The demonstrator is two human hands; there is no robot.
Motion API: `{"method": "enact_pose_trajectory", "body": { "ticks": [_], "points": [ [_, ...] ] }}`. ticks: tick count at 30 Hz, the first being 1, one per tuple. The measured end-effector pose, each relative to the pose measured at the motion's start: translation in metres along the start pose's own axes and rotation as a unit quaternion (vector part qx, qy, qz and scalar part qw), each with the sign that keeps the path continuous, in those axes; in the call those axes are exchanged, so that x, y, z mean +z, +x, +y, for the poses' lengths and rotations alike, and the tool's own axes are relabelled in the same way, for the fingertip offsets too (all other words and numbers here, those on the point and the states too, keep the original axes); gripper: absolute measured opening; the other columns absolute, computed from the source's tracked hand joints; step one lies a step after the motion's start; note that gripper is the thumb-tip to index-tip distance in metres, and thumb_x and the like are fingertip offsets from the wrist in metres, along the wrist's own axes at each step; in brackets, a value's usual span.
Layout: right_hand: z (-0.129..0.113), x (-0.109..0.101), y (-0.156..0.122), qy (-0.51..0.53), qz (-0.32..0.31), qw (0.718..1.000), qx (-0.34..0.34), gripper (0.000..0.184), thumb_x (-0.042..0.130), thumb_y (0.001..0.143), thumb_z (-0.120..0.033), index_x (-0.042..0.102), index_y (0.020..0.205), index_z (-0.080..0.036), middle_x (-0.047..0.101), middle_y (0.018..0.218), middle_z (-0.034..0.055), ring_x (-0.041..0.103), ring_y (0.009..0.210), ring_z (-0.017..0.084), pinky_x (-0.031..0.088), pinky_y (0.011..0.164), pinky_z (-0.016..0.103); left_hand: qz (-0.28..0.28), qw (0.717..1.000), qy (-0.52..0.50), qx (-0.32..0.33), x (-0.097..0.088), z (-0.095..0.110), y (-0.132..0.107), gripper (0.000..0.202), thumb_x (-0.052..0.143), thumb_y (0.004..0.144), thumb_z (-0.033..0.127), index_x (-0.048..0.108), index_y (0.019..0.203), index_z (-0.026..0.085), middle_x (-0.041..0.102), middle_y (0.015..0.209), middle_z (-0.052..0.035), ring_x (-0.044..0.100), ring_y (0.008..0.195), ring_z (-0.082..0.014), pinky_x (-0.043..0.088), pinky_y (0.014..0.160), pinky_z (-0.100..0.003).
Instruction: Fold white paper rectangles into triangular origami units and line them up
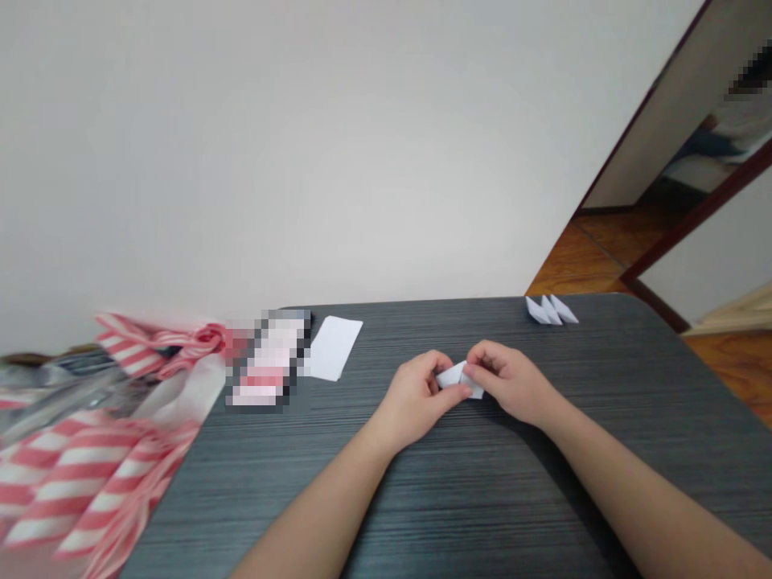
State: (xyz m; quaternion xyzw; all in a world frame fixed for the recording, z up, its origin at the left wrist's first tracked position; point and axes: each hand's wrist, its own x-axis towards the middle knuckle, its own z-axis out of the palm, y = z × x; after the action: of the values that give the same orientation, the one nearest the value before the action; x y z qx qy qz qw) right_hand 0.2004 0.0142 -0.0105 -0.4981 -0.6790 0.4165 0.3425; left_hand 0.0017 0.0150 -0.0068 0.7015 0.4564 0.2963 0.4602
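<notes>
A small piece of folded white paper is held between both hands just above the dark table. My left hand pinches it from the left, thumb along its near side. On the other side, my right hand grips its upper right part with thumb and forefinger. Part of the paper is hidden by the fingers. Three folded white paper pieces with pointed ends lie side by side at the table's far right. A stack of white paper sheets rests to the left of my hands.
The dark wood-grain table has its far edge against a white wall. A blurred-out, phone-like object lies at the left. Red-and-white striped bags are heaped beyond the left edge. A doorway shows wooden floor at right.
</notes>
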Motion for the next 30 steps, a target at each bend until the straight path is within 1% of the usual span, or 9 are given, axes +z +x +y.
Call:
{"method": "enact_pose_trajectory", "body": {
  "ticks": [3,5,8,11,16,19,24,27,30],
  "points": [
    [-0.001,-0.001,0.0,-0.028,0.006,1.0,-0.012,0.013,0.058,0.09,-0.028,0.059,0.081,-0.019,0.058,0.071,-0.0017,0.052,0.067,0.015,0.041,0.063,0.026,-0.007,1.0,-0.02,0.004,0.0,0.0,0.0,0.024,0.06,0.088,0.041,0.057,0.085,0.018,0.052,0.066,0.0045,0.044,0.057,-0.0096,0.033,0.052,-0.021],
    [-0.002,-0.001,0.0,-0.037,0.007,0.999,-0.019,0.012,0.057,0.091,-0.027,0.059,0.081,-0.019,0.058,0.072,-0.0014,0.053,0.068,0.015,0.041,0.065,0.027,-0.004,1.0,-0.012,0.007,0.0,0.0,0.0,0.023,0.056,0.09,0.039,0.057,0.083,0.017,0.052,0.066,0.0041,0.045,0.058,-0.0097,0.033,0.053,-0.021],
    [-0.002,-0.001,0.0,-0.035,0.002,0.999,-0.023,0.011,0.058,0.09,-0.025,0.059,0.081,-0.019,0.059,0.073,-0.0013,0.053,0.069,0.015,0.042,0.065,0.026,0.0,1.0,0.008,0.007,0.0,0.001,0.001,0.022,0.059,0.088,0.038,0.059,0.08,0.017,0.052,0.065,0.0042,0.044,0.058,-0.0096,0.033,0.054,-0.021],
    [0.0,0.0,0.0,-0.024,-0.002,1.0,-0.019,0.009,0.059,0.089,-0.024,0.06,0.081,-0.019,0.059,0.072,-0.0016,0.053,0.068,0.014,0.041,0.064,0.026,-0.008,1.0,0.011,0.013,-0.001,0.003,0.001,0.022,0.059,0.088,0.037,0.062,0.08,0.016,0.053,0.064,0.0036,0.044,0.058,-0.0095,0.032,0.053,-0.021],
    [-0.002,0.0,0.0,-0.012,-0.018,1.0,-0.014,0.01,0.06,0.089,-0.026,0.064,0.083,-0.019,0.061,0.072,-0.0012,0.053,0.066,0.014,0.041,0.062,0.025,-0.021,0.999,0.026,0.021,-0.002,0.006,0.001,0.025,0.057,0.09,0.036,0.063,0.076,0.016,0.051,0.061,0.0042,0.041,0.055,-0.0085,0.03,0.052,-0.02],
    [-0.007,-0.002,0.0,-0.047,-0.021,0.998,-0.035,0.013,0.06,0.09,-0.025,0.066,0.08,-0.018,0.063,0.072,-0.0002,0.055,0.068,0.015,0.041,0.065,0.026,-0.024,0.999,0.037,0.025,-0.002,0.006,0.0,0.025,0.057,0.09,0.036,0.061,0.075,0.016,0.051,0.06,0.0047,0.041,0.054,-0.008,0.029,0.052,-0.02],
    [-0.014,-0.002,-0.001,-0.099,-0.007,0.992,-0.084,0.016,0.058,0.091,-0.019,0.063,0.076,-0.018,0.062,0.072,0.0002,0.056,0.069,0.014,0.04,0.065,0.026,-0.023,0.998,0.052,0.034,-0.002,0.007,0.0,0.028,0.055,0.091,0.037,0.06,0.074,0.016,0.05,0.06,0.0048,0.041,0.055,-0.0081,0.029,0.052,-0.02],
    [-0.016,-0.001,-0.002,-0.112,0.002,0.989,-0.102,0.017,0.056,0.092,-0.018,0.062,0.076,-0.018,0.061,0.072,0.0003,0.055,0.069,0.014,0.04,0.065,0.026,-0.04,0.995,0.076,0.044,-0.004,0.008,0.0,0.031,0.054,0.092,0.037,0.059,0.069,0.016,0.049,0.059,0.0043,0.042,0.056,-0.0086,0.028,0.052,-0.021],
    [-0.017,0.0,-0.002,-0.114,-0.002,0.988,-0.108,0.018,0.056,0.092,-0.018,0.063,0.076,-0.018,0.062,0.072,0.0005,0.055,0.068,0.014,0.04,0.065,0.026,-0.056,0.993,0.094,0.047,-0.005,0.009,0.0,0.033,0.052,0.093,0.034,0.06,0.067,0.016,0.052,0.059,0.0038,0.043,0.056,-0.0087,0.028,0.052,-0.021]
  ]
}}
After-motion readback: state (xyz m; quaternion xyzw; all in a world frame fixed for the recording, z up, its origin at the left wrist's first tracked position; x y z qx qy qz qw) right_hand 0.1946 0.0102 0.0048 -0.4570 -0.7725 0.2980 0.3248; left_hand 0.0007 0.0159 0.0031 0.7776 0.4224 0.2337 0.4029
